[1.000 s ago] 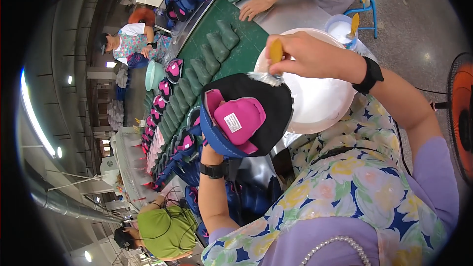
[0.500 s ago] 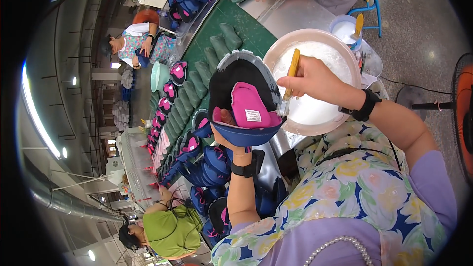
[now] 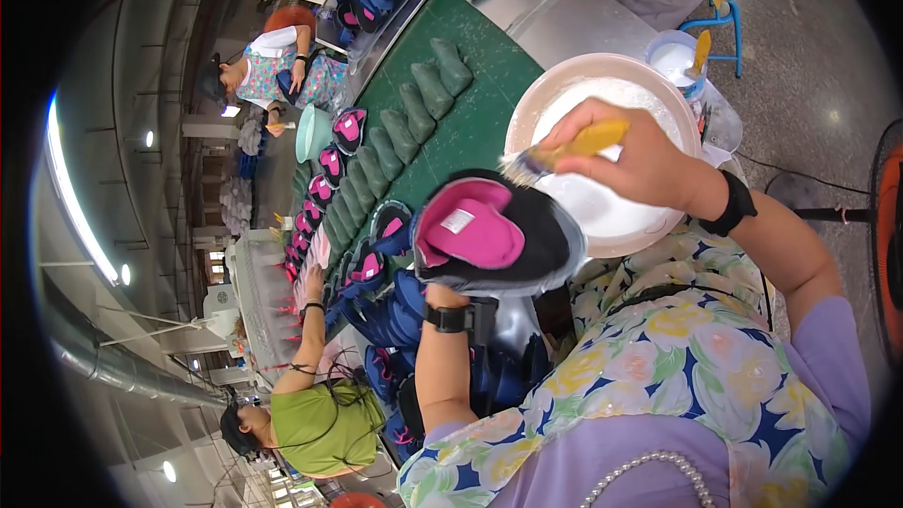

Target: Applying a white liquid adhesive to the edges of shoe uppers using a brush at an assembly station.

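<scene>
My left hand point(image 3: 446, 296) holds up a shoe upper point(image 3: 557, 226) from beneath, its fingers mostly hidden. The upper is black inside, with a bright pink tongue point(image 3: 489, 243) and a pale, wet-looking band along its lower edge. My right hand point(image 3: 649, 165) is closed round a brush point(image 3: 594, 138) with a yellow handle. The bristles are at the upper's far edge; whether they touch it I cannot tell. Under my right hand stands a pale pink basin point(image 3: 519, 118) of white liquid point(image 3: 602, 216).
Green foot-shaped lasts point(image 3: 376, 160) and navy-and-pink uppers point(image 3: 329, 165) line a green belt point(image 3: 480, 33). More navy uppers point(image 3: 400, 306) lie beside my left forearm. A small pail point(image 3: 673, 61) holds another brush. Co-workers stand along the belt; an orange fan point(image 3: 889, 226) is at right.
The upper has turned in my left hand, its toe end now toward the right. My right hand has tipped the brush to point left, at the upper's far edge.
</scene>
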Available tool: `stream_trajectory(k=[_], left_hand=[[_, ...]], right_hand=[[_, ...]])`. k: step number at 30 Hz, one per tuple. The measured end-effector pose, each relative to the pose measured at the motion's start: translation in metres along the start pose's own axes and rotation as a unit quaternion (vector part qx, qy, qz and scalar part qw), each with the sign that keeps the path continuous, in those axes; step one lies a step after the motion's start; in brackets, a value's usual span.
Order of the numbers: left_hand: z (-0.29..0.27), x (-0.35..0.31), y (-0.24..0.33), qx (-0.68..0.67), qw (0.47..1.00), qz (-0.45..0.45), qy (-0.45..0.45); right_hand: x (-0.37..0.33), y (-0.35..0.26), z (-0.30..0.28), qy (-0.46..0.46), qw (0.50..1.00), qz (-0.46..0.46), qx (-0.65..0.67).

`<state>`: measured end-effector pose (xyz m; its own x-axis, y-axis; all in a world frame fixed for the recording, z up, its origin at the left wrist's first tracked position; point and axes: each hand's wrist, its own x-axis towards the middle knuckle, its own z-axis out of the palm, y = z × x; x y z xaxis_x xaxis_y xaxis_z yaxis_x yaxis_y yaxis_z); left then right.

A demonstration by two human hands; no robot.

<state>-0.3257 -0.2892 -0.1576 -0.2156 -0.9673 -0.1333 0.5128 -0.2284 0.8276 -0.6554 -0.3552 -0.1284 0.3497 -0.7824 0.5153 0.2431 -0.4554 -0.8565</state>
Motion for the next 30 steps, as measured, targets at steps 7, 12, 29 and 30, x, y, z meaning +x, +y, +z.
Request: stream_trajectory(k=[7,12,29,30], left_hand=[[0.026,-0.003,-0.056,0.142,0.989,-0.034,-0.013],[0.036,0.008,-0.068,0.179,0.983,-0.036,0.024],[0.046,0.000,-0.035,0.081,0.988,-0.012,0.128],[0.043,0.001,-0.035,0.163,0.978,0.018,0.126]], right_hand=[[0.017,-0.003,0.032,-0.095,0.948,-0.303,-0.026],[0.024,0.019,0.017,-0.090,0.954,-0.212,-0.191],[0.023,0.013,-0.015,-0.103,0.983,-0.073,-0.134],[0.023,0.012,-0.020,-0.117,0.979,-0.066,-0.152]])
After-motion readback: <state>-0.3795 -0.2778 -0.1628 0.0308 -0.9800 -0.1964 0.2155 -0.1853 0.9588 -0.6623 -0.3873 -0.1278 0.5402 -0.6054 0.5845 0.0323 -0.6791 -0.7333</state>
